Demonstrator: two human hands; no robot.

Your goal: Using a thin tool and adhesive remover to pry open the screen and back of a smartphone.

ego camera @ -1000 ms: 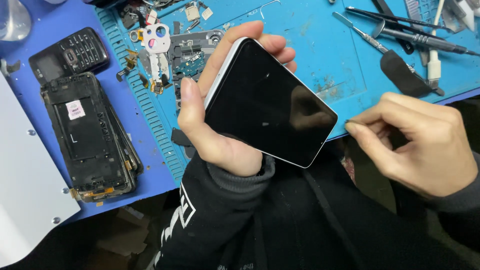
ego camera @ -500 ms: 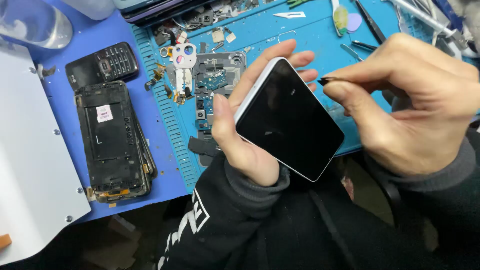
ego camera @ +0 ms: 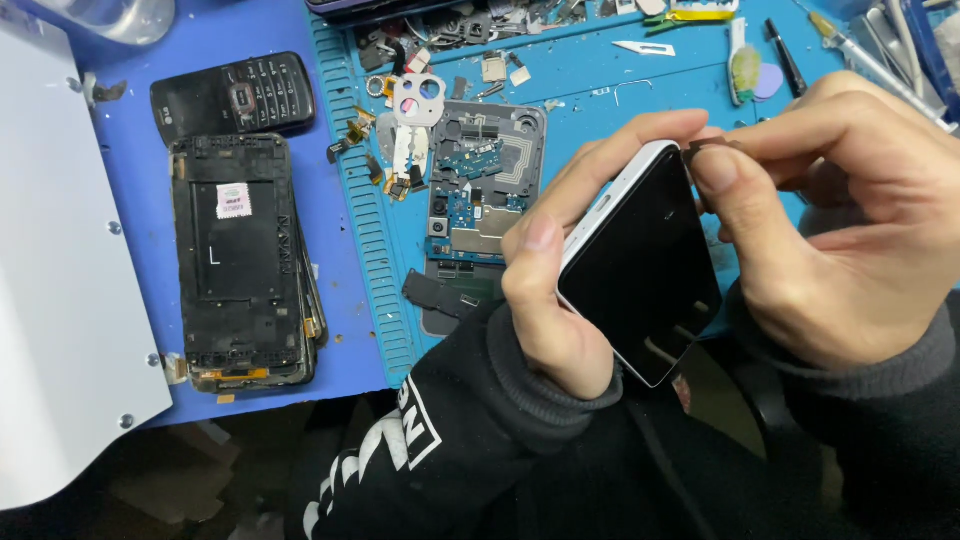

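Note:
My left hand grips a white-framed phone with a black screen, held tilted above the blue mat's front edge. My right hand pinches a small dark piece between thumb and forefinger at the phone's top corner. What that piece is I cannot make out. Both arms wear black sleeves.
On the blue mat lie an opened phone body with bare circuit board, a white camera bezel, loose small parts, tweezers and picks at the back right. Further left are a keypad phone, a stack of black frames and a white panel.
My right hand rose from the mat's edge to the phone's top corner with the small dark piece. The phone has tilted more upright in my left hand.

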